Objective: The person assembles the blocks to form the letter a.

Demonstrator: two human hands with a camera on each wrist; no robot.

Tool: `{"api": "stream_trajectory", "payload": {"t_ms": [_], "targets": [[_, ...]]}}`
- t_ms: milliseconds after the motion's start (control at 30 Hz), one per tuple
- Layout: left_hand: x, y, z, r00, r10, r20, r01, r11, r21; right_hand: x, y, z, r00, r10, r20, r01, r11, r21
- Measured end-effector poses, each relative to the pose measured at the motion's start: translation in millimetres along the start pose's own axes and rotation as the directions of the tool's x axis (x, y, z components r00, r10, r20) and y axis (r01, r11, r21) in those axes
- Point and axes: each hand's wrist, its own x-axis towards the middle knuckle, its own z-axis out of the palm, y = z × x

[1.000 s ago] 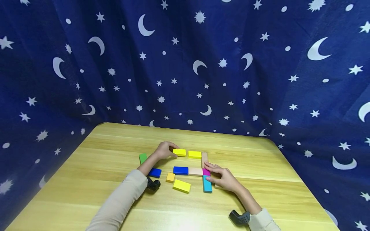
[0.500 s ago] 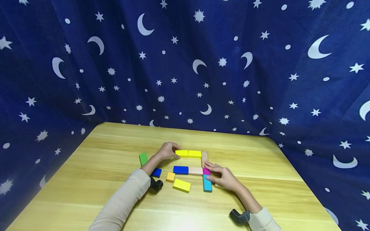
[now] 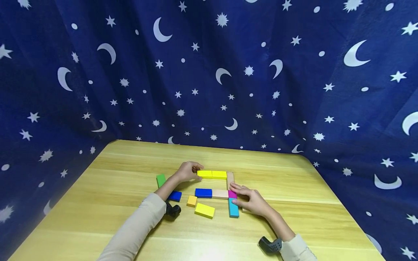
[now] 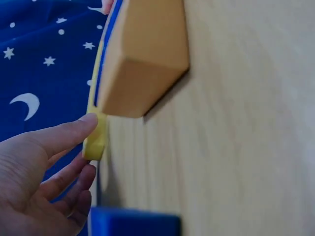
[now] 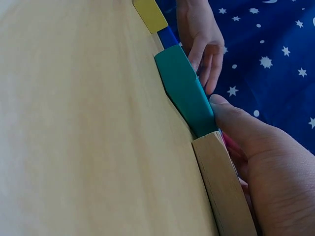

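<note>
In the head view my left hand (image 3: 188,172) pinches the left end of a yellow block (image 3: 204,174). That block's right end meets a second yellow block (image 3: 219,175), which reaches a plain wooden block (image 3: 230,179). The left wrist view shows the thumb against the yellow block (image 4: 96,137), with fingers below it. My right hand (image 3: 255,201) rests beside a magenta block (image 3: 232,194). Its fingertips touch around the magenta and plain wooden blocks, and its thumb touches the light blue block (image 3: 233,208). A blue block (image 3: 203,193) and another plain wooden block (image 3: 220,194) run left from the magenta one.
Nearer me lie a small orange block (image 3: 192,201) and a loose yellow block (image 3: 204,210). A green block (image 3: 161,179) and another blue block (image 3: 175,196) are partly behind my left arm. A wooden block (image 5: 224,184) sits under my right hand. Dark blue curtain (image 3: 209,72) surrounds the table (image 3: 294,174).
My left hand has slid its yellow block slightly right and nearer, closing the gap to the second yellow block. During the last half second little has changed. My right hand stays in place.
</note>
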Motion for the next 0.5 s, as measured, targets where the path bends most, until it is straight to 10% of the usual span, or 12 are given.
{"api": "stream_trajectory", "payload": {"t_ms": [500], "targets": [[-57.1,29.1,-22.4,0.989,0.140,-0.041,-0.142,0.988,-0.059,1.7,-1,1,1.000,-0.013,-0.014,0.013,1.000,-0.004]]}}
